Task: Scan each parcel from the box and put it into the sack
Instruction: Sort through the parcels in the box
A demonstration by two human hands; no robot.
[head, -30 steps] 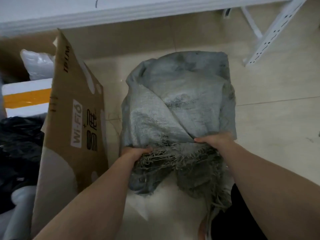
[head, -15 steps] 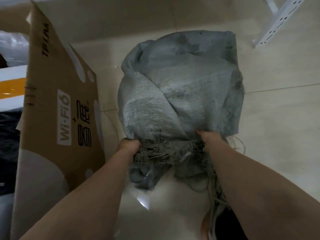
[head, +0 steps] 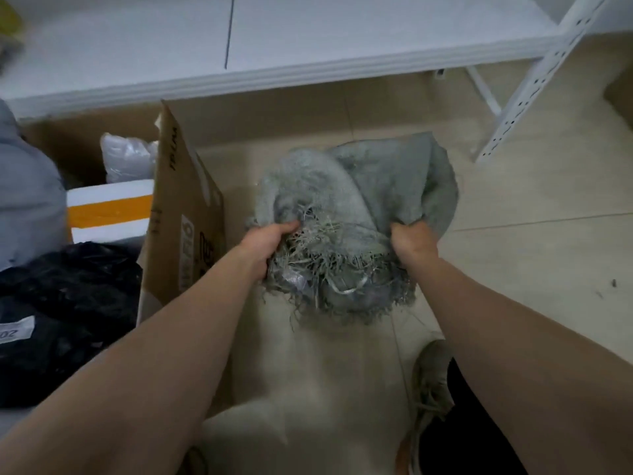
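A grey woven sack (head: 394, 186) with a frayed mouth sits bunched on the tiled floor in front of me. My left hand (head: 270, 240) grips the frayed rim on its left side. My right hand (head: 412, 243) grips the rim on its right side. Through the frayed mouth a bit of clear plastic shows inside. To the left stands an open cardboard box (head: 186, 217) holding a black-wrapped parcel (head: 61, 310), a white parcel with an orange stripe (head: 109, 210), a clear-bagged parcel (head: 126, 161) and a grey parcel (head: 27, 200).
A white shelf edge (head: 274, 73) runs across the back, and its perforated white leg (head: 524, 87) stands at the right. My grey shoe (head: 431, 382) is on the floor below the sack. Tiled floor (head: 548, 269) lies to the right.
The sack stood tall and stretched before; now it is bunched lower and gathered between both hands. The view has tilted up, showing more of the box's inside and the shelf.
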